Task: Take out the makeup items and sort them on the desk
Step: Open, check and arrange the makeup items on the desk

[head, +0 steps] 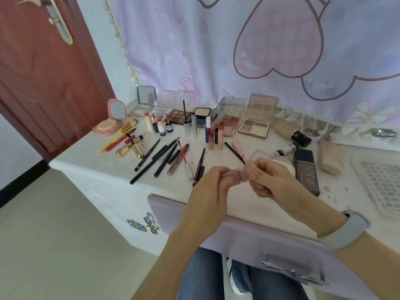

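Both hands, left hand [213,180] and right hand [265,177], hold one pink lip-gloss tube [234,174], fingers closed on either end. Uncapping likely. Next: stand it beyond the fingers among the upright lip tubes [214,135] on the worktop [104,167].

A dark red door [43,68] with a metal handle plate [59,22] stands beyond the counter's left end. Behind the counter's back edge hangs a lilac curtain [216,40] printed with large pink hearts. Beige floor tiles [54,245] lie below.

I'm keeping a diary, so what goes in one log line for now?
left hand: holding pink tube | right hand: holding same tube | place: above desk
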The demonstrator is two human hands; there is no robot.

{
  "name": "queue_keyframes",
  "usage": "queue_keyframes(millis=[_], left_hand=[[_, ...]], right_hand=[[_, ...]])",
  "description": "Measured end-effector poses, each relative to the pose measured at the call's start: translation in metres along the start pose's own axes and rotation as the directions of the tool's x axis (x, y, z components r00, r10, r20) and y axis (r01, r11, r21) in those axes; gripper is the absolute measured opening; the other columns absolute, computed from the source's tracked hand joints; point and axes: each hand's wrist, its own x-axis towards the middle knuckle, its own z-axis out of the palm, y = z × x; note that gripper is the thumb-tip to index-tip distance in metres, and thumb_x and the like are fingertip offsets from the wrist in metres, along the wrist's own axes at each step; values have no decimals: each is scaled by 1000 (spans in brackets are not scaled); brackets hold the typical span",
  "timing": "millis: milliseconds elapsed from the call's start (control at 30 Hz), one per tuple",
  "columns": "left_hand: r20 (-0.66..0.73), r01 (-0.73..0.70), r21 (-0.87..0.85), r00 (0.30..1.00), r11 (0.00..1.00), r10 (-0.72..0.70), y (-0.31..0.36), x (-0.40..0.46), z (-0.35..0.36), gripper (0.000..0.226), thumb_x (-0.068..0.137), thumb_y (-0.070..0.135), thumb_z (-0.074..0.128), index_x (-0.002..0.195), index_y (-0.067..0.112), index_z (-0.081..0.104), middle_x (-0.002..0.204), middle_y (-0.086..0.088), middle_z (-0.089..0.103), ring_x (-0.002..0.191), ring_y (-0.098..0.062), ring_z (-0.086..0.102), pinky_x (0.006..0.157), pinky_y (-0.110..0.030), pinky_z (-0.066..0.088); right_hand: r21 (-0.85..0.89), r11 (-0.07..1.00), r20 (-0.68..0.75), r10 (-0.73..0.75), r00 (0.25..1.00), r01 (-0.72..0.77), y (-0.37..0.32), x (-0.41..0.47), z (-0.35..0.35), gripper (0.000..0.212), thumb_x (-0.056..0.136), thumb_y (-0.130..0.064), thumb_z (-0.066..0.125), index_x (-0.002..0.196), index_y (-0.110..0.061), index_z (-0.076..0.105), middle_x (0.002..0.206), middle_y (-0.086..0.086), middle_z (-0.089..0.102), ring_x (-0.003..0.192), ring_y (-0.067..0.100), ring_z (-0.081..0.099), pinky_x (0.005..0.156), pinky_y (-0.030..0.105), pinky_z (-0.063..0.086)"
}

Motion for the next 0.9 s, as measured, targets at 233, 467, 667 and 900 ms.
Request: queue_keyframes(millis=[233,467,667,900], left_hand=[[-24,125,-68,992,990,-127,1,0,3,24,99,25,31,98,16,54,63,19,48,60,7,48,56,-7,36],[43,-12,143,999,990,6,-1,0,2,51,92,48,22,107,14,56,88,13,53,76,-5,45,65,-14,36],[50,21,164,998,986,-29,-7,2,-7,42,94,40,25,109,14,55,92,9,56,82,-11,50,69,-22,39],[101,27,163,994,986,-43,-5,6,-12,53,89,48,17,106,15,54,85,12,55,75,-6,49,65,-21,38]], right_hand=[[-139,977,39,-160,986,164,4,-6,-2,6,88,-11,55,89,-15,51,56,-12,56,47,-2,43,47,12,35],[-446,872,14,-220,975,203,5,1,0,30,92,-37,39,85,-13,56,54,-4,53,47,2,43,53,19,36],[-470,833,186,-230,955,292,7,2,-7,33,90,-31,49,116,-47,36,102,-15,50,83,0,53,68,15,45],[-565,769,222,-208,953,299,2,8,-11,20,91,-26,52,107,-37,53,91,-17,59,75,-3,53,67,12,40]])
